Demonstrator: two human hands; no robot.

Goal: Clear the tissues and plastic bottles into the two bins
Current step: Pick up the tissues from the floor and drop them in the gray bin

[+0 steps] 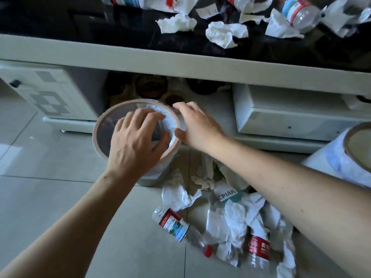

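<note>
Grey floor tiles [50,197] carry two bins [96,135] and two bottles [174,223]; both hands [132,141] hover spread, holding nothing.

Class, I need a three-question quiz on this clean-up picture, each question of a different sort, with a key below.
1. True or false: the left hand is spread over the mouth of the round bin.
2. Multiple choice: the red-capped bottle on the floor is A) standing upright, B) lying on its side, C) inside a bin.
3. Fill in: the second bin shows at the picture's ____ edge.

Key: 1 true; 2 B; 3 right. The right hand rests at the round bin's rim, fingers relaxed. Crumpled tissues also lie on the dark tabletop.
</note>
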